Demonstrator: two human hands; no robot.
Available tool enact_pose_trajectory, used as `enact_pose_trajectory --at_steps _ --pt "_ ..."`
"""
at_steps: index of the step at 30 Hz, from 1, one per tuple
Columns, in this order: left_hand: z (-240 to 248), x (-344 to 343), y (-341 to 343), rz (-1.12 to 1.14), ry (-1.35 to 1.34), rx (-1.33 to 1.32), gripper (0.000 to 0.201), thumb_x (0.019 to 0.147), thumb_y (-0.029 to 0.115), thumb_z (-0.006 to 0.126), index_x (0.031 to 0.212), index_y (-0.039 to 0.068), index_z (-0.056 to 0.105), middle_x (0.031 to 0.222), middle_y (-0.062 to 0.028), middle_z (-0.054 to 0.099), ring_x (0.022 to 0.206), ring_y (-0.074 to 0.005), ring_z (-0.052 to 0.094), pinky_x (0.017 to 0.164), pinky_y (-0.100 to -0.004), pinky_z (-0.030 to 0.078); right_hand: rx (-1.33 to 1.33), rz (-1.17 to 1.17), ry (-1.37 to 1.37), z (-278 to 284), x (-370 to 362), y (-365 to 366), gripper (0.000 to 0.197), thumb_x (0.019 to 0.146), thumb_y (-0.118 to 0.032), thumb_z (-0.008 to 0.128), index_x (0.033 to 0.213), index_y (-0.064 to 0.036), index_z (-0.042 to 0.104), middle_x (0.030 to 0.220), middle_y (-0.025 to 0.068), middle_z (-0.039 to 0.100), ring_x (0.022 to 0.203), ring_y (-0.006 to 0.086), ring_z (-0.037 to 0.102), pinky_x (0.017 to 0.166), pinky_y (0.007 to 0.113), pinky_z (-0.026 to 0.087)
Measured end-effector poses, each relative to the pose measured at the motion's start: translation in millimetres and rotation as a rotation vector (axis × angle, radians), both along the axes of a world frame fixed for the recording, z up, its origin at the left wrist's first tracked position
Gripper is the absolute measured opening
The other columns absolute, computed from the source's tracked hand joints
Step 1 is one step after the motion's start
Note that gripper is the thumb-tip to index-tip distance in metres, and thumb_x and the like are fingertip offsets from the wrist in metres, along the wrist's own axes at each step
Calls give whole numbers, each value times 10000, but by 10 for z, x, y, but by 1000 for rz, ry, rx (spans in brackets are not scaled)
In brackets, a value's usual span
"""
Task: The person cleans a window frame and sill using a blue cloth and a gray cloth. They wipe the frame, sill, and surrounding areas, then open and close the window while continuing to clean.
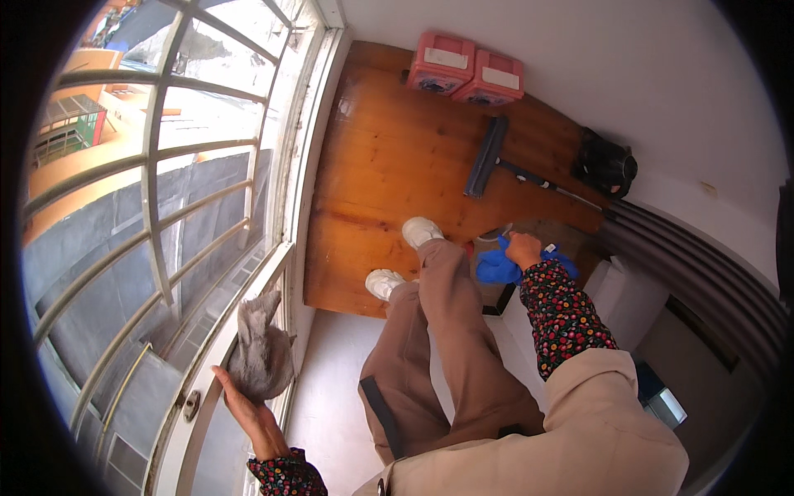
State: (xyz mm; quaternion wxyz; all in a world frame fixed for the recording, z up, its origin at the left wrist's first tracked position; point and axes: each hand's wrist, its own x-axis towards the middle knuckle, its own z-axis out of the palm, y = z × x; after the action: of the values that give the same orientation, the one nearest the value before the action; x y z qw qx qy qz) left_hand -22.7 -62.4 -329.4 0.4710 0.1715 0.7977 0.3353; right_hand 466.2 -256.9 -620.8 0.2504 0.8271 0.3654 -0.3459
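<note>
A grey cloth (263,357), bunched and fuzzy, is in my left hand (250,420) beside the white window frame (211,372). The thumb stands out along the frame, while the other fingers are mostly hidden behind the cloth. Off to the right, my right hand (523,249) is closed on a blue cloth (496,266), which hangs in loose folds on both sides of the fingers. Under that cloth lies a dark-edged opening or container that I cannot make out fully.
My white shoes (383,284) stand on a wooden surface (372,165). Farther off lie a squeegee-like mop head (485,157) with a handle, two pink boxes (443,62) and a black bag (606,163). Metal bars (153,165) cross the window on the left; a dark curtain (703,256) hangs right.
</note>
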Motion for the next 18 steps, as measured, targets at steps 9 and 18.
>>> enact_pose_trajectory --at_steps 9,18 --pt "-126 127 144 50 62 -28 700 863 544 513 1262 -25 428 1266 -162 486 1155 -270 485 1005 -392 358 -6 212 -27 -998 131 -65 216 805 -150 503 833 -79 705 888 122 675 821 270 659 674 388 518" --pt "-261 203 127 146 412 -26 782 830 601 503 1298 -14 384 1320 -173 428 1208 -308 428 1035 -428 322 132 107 -50 -1691 44 207 371 877 -153 430 1235 -69 470 1417 143 337 911 316 607 765 399 501"
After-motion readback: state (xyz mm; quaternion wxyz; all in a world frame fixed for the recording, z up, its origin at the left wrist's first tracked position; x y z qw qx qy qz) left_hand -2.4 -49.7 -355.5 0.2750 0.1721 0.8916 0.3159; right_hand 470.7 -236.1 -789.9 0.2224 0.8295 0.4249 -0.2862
